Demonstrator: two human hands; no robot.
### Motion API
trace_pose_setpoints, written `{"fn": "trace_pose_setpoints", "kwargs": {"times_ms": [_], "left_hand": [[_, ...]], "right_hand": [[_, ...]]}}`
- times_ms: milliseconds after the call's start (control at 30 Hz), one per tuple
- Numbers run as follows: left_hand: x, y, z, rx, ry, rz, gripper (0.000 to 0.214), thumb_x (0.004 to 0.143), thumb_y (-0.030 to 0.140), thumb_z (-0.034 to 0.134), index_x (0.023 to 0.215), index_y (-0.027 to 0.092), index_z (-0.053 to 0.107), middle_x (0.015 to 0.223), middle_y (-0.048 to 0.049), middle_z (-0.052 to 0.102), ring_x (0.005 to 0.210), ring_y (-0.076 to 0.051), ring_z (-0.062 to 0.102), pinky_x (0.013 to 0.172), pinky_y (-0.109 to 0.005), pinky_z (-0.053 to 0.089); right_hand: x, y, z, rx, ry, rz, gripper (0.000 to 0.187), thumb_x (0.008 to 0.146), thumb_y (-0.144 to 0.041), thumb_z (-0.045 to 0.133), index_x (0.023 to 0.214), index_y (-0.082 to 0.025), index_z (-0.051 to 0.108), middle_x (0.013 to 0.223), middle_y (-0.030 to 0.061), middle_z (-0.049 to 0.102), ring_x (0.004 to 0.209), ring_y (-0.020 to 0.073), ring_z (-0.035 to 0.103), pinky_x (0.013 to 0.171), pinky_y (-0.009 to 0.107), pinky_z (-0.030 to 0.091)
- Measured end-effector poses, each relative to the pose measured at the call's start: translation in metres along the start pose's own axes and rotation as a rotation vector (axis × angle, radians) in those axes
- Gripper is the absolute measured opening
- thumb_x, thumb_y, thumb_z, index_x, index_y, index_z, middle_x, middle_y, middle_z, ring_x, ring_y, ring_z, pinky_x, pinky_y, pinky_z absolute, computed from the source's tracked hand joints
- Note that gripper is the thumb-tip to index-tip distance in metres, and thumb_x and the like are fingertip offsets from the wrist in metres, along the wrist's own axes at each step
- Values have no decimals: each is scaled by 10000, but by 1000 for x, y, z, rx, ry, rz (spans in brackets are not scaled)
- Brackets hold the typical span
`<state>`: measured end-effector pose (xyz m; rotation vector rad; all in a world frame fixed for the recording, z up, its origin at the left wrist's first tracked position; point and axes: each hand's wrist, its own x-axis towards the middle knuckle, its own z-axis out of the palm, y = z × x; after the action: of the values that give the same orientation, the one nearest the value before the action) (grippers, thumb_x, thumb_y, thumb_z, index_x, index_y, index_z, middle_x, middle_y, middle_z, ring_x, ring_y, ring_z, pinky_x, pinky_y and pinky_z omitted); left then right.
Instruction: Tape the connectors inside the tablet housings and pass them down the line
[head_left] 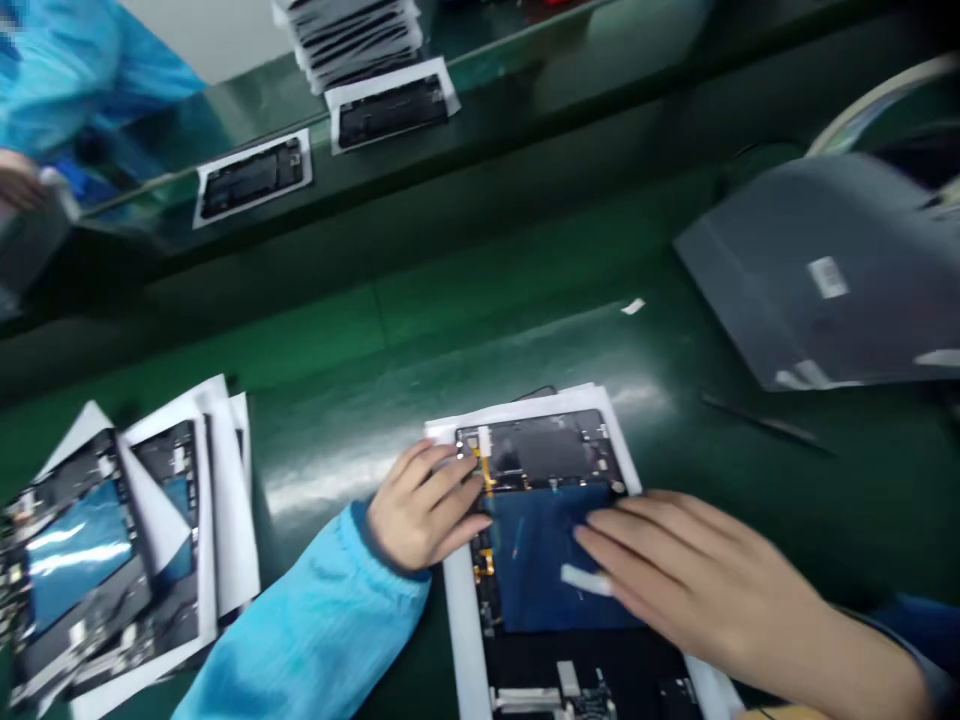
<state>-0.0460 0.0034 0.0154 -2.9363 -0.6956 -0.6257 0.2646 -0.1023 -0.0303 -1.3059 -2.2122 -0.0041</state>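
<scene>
- From the head view, we read the clock from the middle of what we see.
- At 5 o'clock we see an opened tablet (551,655) on white paper (461,640), with a blue panel (532,560) in its middle.
- At 7 o'clock is our left hand (424,505), in a light blue sleeve (322,610). Its fingers are a bit spread, and the tips are at the tablet's left edge, by an orange ribbon cable (485,472).
- Our right hand (682,565) comes in from 4 o'clock. Its long fingers lie close together over the blue panel. The tips are right by a white strip (581,579). It is blurry, so we cannot tell if they pinch it.
- At 8 o'clock we see more opened tablets (79,545) in a messy pile, with white papers between them.
- At 3 o'clock a thin dark stick (769,424) lies on the green table (337,430).
- Between 2 and 3 o'clock we see a small white scrap (634,306), and farther out a gray bag (780,260) with a white label (828,278).
- At 10 and 11 o'clock, two dark panels (255,180) lie on white paper on a raised shelf (540,75). A tall stack (356,40) is just behind the second one.
- Far out at 10 o'clock is another person's blue sleeve (60,75). That person's hand (19,180) is by something gray, too blurry for us to name.
</scene>
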Motion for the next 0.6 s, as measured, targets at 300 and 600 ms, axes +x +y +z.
{"fn": "trace_pose_setpoints", "kwargs": {"times_ms": [300,600], "left_hand": [[-13,10,0,-40,-126,-37,370,966,464,498,1159,196,666,1284,-101,640,1273,-313,511,1099,-506,406],[-14,13,-2,-11,-280,-42,453,948,518,521,1284,225,598,1387,-92,565,1320,-346,459,1111,-545,361]], "right_hand": [[64,-26,35,16,-117,-215,420,987,-400,392,1253,-155,607,1191,72,654,1059,241,535,963,433,387],[72,-19,27,-97,-80,-288,389,966,-361,455,1221,-110,609,1112,114,668,1047,239,551,935,394,428]]}}
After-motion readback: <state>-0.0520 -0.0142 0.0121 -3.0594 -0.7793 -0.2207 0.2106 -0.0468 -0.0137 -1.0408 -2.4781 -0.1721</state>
